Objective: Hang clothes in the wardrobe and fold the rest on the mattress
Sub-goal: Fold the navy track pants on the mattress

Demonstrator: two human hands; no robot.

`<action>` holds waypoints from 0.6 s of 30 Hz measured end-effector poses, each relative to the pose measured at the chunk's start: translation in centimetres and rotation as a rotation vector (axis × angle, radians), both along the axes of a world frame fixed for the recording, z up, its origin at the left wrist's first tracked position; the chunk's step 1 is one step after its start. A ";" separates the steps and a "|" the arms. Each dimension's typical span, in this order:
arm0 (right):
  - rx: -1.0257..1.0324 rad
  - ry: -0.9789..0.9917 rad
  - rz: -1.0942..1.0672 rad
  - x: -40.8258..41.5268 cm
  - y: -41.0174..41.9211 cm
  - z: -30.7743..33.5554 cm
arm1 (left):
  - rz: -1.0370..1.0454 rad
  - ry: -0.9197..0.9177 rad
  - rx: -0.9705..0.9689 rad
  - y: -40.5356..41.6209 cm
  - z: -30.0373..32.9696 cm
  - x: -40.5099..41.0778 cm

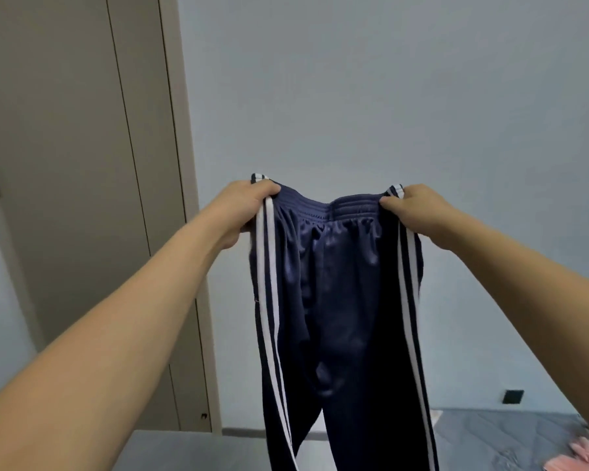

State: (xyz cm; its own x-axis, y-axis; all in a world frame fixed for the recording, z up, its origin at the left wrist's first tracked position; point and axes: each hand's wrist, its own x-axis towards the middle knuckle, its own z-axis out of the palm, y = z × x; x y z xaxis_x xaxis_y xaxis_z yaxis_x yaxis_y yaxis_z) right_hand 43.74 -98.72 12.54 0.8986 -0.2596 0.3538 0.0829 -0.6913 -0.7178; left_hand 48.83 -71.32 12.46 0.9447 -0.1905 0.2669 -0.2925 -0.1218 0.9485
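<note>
Navy track pants (337,300) with white side stripes hang in the air in front of me, legs dangling past the bottom edge of the view. My left hand (242,209) grips the left end of the elastic waistband. My right hand (419,209) grips the right end, so the waistband is stretched between the two. The grey mattress (490,436) lies low at the right, behind the pants. Beige wardrobe doors (82,198) stand closed at the left.
A pink garment (578,453) lies on the mattress at the bottom right corner. A pale blue wall (388,96) fills the background, with a dark socket (512,397) low on it. A grey surface (191,450) shows at the bottom centre.
</note>
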 end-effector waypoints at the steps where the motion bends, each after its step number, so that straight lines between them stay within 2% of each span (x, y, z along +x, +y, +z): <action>1: 0.081 0.029 0.044 0.0 0.0 0.2 | -0.025 -0.002 0.018 -1.0 0.0 -0.2; 4: 0.286 0.049 0.161 -0.5 0.5 0.8 | -0.149 -0.046 0.026 -3.7 -0.1 -1.0; 7: 0.245 0.039 0.214 -0.9 0.3 1.6 | -0.098 -0.149 0.027 -5.6 0.0 -1.5; 10: 0.252 0.109 0.292 -1.0 0.1 2.0 | -0.027 -0.183 -0.061 -6.7 -0.3 -1.7; 15: 0.279 0.113 0.322 -1.0 0.4 1.5 | -0.110 0.046 -0.238 -6.9 -1.1 -1.7; 18: 0.305 0.105 0.326 -1.0 0.2 1.2 | -0.176 0.048 -0.228 -6.3 -1.3 -1.3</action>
State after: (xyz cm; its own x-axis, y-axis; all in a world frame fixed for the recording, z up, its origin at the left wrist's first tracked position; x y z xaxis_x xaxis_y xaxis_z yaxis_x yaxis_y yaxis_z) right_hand 42.69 -98.49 13.78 0.9775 -0.0355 0.2081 0.1773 -0.3970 -0.9005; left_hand 47.57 -77.59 11.20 0.9151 -0.2924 0.2777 -0.2446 0.1451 0.9587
